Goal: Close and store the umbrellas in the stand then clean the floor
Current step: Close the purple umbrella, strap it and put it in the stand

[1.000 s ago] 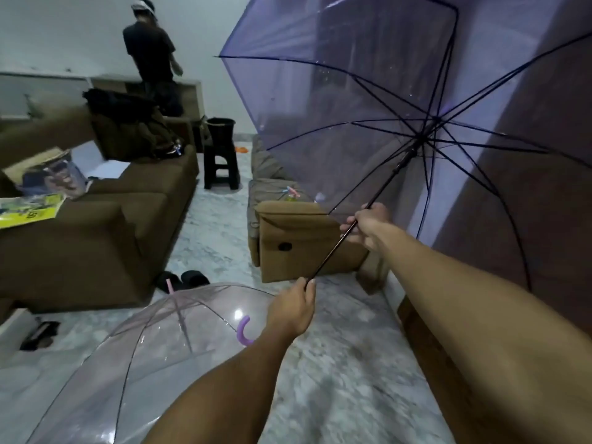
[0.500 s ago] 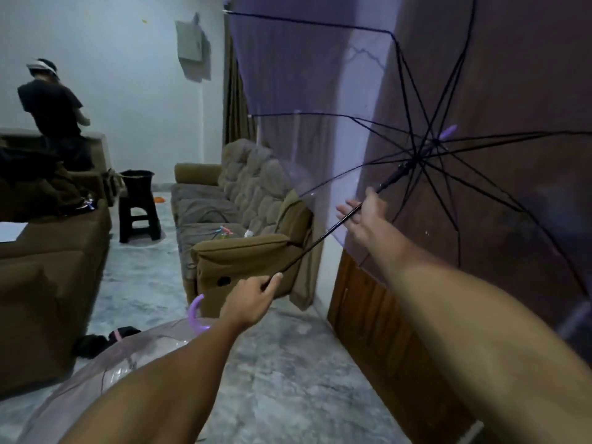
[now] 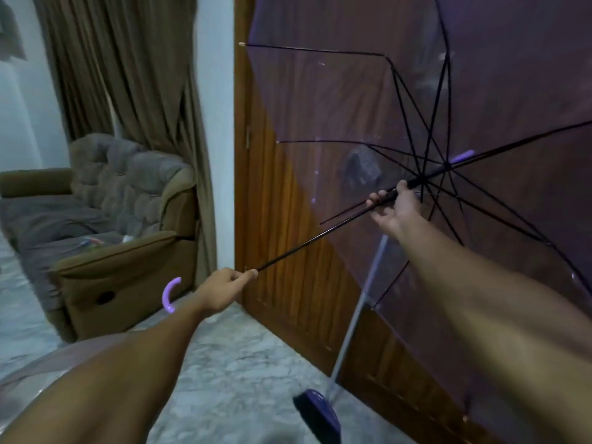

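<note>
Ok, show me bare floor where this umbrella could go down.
Bare floor lies between the sofa, the door and the broom. Lower left is crowded by a second umbrella; the open canopy fills the right.

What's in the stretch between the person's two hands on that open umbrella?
In the head view, only the umbrella's thin black shaft runs between the left hand and the right hand. Behind it stands the wooden door.
</note>
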